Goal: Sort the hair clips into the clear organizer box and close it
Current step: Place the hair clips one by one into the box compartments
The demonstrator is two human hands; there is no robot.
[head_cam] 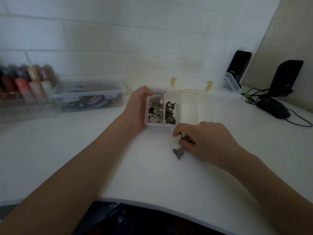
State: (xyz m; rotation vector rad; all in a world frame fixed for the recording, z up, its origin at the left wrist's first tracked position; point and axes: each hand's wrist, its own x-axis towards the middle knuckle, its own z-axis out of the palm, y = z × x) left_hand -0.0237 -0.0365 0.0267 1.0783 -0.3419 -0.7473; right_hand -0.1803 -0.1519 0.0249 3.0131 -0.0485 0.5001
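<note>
Holding mixed hair clips (155,109), seemingly, the organizer box (189,106) lies open.

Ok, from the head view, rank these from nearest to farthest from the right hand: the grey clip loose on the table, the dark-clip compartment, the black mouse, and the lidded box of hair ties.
From the right hand:
1. Grey clip, on the table just below its fingers.
2. Dark-clip compartment, just beyond it, in the organizer.
3. Black mouse, far right.
4. Lidded box of hair ties, far left, past the left hand.
</note>
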